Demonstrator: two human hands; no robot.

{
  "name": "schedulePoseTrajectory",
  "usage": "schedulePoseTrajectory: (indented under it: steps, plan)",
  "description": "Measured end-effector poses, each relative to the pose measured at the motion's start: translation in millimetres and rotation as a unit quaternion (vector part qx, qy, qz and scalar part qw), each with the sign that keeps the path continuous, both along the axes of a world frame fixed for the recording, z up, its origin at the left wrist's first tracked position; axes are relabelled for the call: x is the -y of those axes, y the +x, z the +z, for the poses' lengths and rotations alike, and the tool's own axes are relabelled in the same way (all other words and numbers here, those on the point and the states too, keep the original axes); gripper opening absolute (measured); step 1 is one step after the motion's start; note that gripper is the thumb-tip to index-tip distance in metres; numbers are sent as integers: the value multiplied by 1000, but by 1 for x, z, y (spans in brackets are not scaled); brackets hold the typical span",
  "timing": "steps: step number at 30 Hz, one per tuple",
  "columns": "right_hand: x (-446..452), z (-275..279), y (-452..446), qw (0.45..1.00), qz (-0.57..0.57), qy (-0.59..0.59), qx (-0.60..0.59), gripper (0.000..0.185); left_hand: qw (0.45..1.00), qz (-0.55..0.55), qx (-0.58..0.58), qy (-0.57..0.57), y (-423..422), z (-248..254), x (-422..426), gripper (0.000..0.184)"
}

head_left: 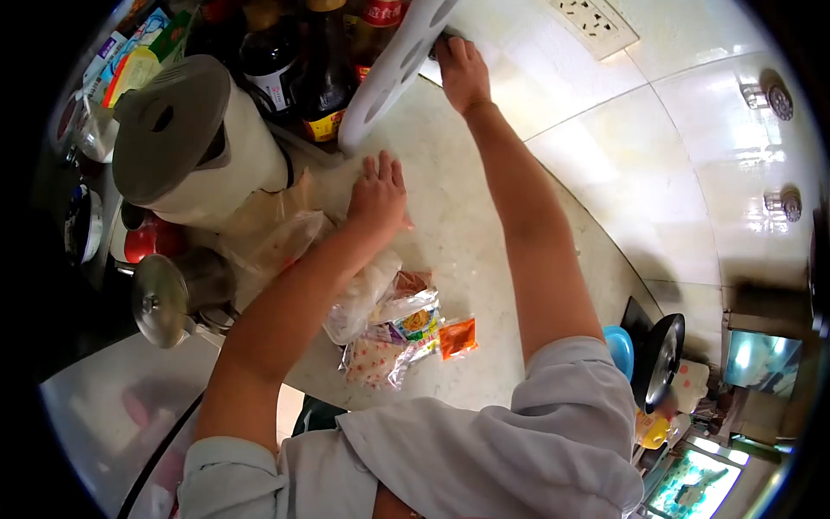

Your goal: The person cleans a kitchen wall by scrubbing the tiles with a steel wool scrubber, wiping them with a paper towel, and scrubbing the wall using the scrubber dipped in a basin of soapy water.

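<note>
My left hand (378, 203) lies on the pale countertop (458, 259), fingers stretched forward and nothing visible in them. Farther off, against the tiled wall, my right hand (464, 76) has its fingers curled at the end of a white rack with oval holes (402, 73). Something dark shows at those fingertips, too hidden to name. Clear plastic bags (367, 290) lie below my left forearm. Beside them are several food packets, among them an orange sachet (457, 338) and a clear packet with red-flecked contents (378, 362).
A large white kettle (194, 173) with a grey lid stands on the left, a lidded steel pot (186, 294) nearer me. Dark sauce bottles (327, 69) crowd behind the rack. A black pan (661, 363) and a blue bowl (619, 349) are at the right. A socket (596, 24) is on the wall.
</note>
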State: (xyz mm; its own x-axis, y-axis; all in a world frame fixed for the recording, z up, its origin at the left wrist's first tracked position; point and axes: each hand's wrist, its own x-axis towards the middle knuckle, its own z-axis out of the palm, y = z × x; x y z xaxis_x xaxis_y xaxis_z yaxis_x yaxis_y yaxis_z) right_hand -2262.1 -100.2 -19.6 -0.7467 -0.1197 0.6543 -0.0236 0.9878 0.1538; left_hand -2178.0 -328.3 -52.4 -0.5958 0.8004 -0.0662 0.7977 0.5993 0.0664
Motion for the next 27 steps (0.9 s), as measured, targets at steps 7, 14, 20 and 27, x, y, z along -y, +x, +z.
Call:
schedulePoseTrajectory:
  steps: [7,14,20,27]
  plan:
    - [-12,-66,12,987,-36,-151,42,19,1000,-1,24,-2,-5,-1,-3,105]
    - [19,-34,38,923,-85,-339,158,15,1000,11,16,-24,0,6,-2,105]
    - [66,-53,20,955,-24,-294,10,15,1000,-1,7,-12,1,6,-6,103]
    - [38,-42,17,952,-26,-284,112,15,1000,6,-10,1,0,2,-1,102]
